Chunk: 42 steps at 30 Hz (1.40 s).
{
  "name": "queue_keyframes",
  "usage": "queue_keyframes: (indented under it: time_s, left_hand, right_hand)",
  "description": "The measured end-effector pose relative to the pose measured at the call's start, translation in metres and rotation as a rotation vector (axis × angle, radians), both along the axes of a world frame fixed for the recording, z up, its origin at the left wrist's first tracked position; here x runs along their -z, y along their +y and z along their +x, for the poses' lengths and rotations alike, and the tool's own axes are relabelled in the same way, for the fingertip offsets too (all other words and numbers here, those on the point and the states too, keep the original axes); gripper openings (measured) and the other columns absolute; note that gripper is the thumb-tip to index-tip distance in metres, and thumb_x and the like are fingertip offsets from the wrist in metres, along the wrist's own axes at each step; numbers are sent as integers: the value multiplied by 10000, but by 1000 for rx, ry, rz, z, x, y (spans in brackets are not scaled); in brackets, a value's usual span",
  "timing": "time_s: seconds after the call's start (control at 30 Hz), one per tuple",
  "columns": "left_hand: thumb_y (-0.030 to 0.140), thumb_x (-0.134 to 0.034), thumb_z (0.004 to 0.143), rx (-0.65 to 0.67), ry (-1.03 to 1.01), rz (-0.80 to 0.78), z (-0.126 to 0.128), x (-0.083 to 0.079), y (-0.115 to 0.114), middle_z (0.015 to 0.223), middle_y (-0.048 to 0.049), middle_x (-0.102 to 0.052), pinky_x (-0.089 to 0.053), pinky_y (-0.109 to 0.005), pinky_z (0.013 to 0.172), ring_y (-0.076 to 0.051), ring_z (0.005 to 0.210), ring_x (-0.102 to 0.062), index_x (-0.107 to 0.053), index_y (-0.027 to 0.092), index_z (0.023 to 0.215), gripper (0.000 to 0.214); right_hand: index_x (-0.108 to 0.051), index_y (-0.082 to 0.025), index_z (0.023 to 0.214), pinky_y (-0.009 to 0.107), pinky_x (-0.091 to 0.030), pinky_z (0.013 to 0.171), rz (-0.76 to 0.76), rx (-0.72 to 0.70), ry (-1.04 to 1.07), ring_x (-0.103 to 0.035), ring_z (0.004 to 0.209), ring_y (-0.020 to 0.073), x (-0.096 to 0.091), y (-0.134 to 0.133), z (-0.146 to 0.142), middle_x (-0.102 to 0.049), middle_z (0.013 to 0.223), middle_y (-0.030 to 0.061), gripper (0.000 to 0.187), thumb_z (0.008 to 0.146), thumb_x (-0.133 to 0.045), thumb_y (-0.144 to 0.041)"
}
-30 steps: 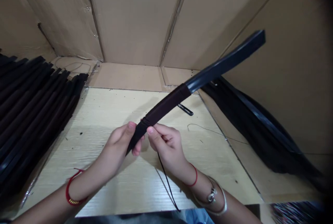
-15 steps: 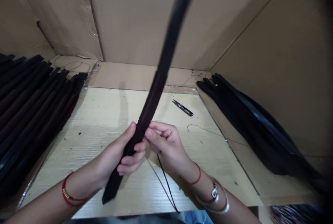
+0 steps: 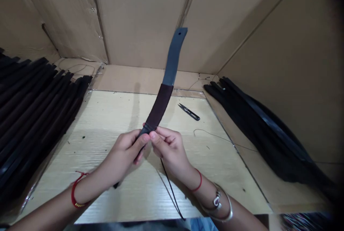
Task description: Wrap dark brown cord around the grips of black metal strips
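A curved, flat black strip (image 3: 172, 59) stands almost upright, with a small hole near its top end. A dark brown wrapped section (image 3: 160, 107) covers its middle. My left hand (image 3: 120, 155) grips the strip's lower part, and its lower tip pokes out beneath the hand. My right hand (image 3: 168, 148) pinches the strip just below the wrapping, fingertips meeting my left thumb. A thin black cord (image 3: 170, 191) hangs from under my right hand down to the table's front edge.
Black thread snips (image 3: 189, 112) lie on the light wood-grain table (image 3: 107, 116) beyond my hands, near a thin loose wire (image 3: 215, 135). Stacks of similar black strips (image 3: 34, 109) lie at left, another bundle (image 3: 258, 127) at right. Cardboard walls (image 3: 142, 19) stand behind.
The strip has swung from leaning right to nearly upright, turning in my hands and showing its flat face. My hands stay close together in about the same place.
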<state>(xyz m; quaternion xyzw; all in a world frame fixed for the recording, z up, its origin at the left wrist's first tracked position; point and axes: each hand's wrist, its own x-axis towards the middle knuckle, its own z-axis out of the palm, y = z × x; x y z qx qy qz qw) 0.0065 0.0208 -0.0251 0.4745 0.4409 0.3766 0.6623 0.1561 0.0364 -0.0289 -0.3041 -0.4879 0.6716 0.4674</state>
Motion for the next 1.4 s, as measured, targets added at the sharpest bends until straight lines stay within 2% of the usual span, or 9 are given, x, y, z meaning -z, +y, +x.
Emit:
queue_keyframes:
  time_s: [0.13, 0.23, 0.4, 0.53, 0.7, 0.9, 1.07, 1.23, 1.4]
  left_hand:
    - [777, -277, 849, 240, -224, -141, 1, -2, -3, 413, 93, -278, -175, -180, 342, -51, 326, -205, -409, 199, 709, 609]
    - [663, -509, 851, 52, -4, 96, 1, -3, -6, 516, 67, -403, -276, -155, 442, -49, 450, -334, -485, 174, 807, 491]
    - [699, -330, 896, 165, -185, -161, 1, -4, -7, 447, 87, -326, -274, -186, 369, -66, 346, -295, -474, 188, 796, 540]
    - [618, -551, 855, -51, 39, 44, -1, -4, -6, 533, 42, -482, -346, -149, 481, -50, 477, -434, -502, 155, 771, 473]
    - [772, -371, 828, 304, -354, -434, -1, -5, -5, 429, 102, -241, -178, -179, 329, -48, 324, -190, -443, 194, 721, 593]
    - [496, -599, 876, -41, 74, 124, 5, -2, -13, 678, 35, -515, -355, -178, 525, -79, 569, -456, -498, 192, 961, 332]
    - [585, -396, 939, 369, -394, -166, -1, -7, -13, 587, 63, -374, -329, -175, 459, -57, 451, -360, -495, 165, 894, 433]
    - [591, -349, 928, 351, -605, -420, -4, -4, -5, 523, 70, -277, -199, -154, 393, -51, 426, -209, -492, 155, 765, 488]
    - [647, -318, 890, 418, -597, -390, 2, 6, -6, 405, 75, -221, -107, -166, 337, -43, 348, -137, -353, 190, 604, 540]
  right_hand:
    - [-726, -145, 920, 199, -133, 401, -27, -39, 19, -229, 432, 32, -2, 2, -1, -478, 563, -33, 234, 836, -707, -363]
    - [-725, -145, 850, 195, -168, 400, 52, 130, -27, -263, 450, 37, -5, 2, 0, -496, 583, -27, 191, 806, -740, -330]
    - [-646, -123, 738, 200, -150, 390, 15, -8, -59, -242, 421, 35, -6, 1, 2, -519, 546, -15, 331, 862, -660, -430]
    - [-544, -129, 622, 194, -122, 381, 111, 149, -116, -207, 421, 28, -5, 1, 3, -331, 484, -69, 378, 880, -655, -382]
    - [-677, -140, 944, 179, -144, 378, -41, -83, 46, -240, 393, 27, -7, 0, 2, -382, 488, -80, 279, 854, -684, -404]
    - [-701, -130, 937, 166, -208, 382, -7, 29, 6, -301, 408, 22, -11, -1, 4, -495, 540, -55, 280, 800, -744, -370]
    - [-612, -126, 691, 173, -307, 394, 5, -65, -70, -477, 403, 63, -17, 2, 7, -579, 471, -16, 331, 843, -689, -410]
    - [-584, -128, 627, 164, -323, 406, 46, 14, -110, -523, 427, 62, -17, -1, 2, -663, 544, 24, 329, 850, -680, -350]
    - [-674, -133, 754, 169, -414, 465, 47, 10, -53, -587, 499, 87, -22, -9, 2, -655, 584, 9, 163, 799, -723, -281]
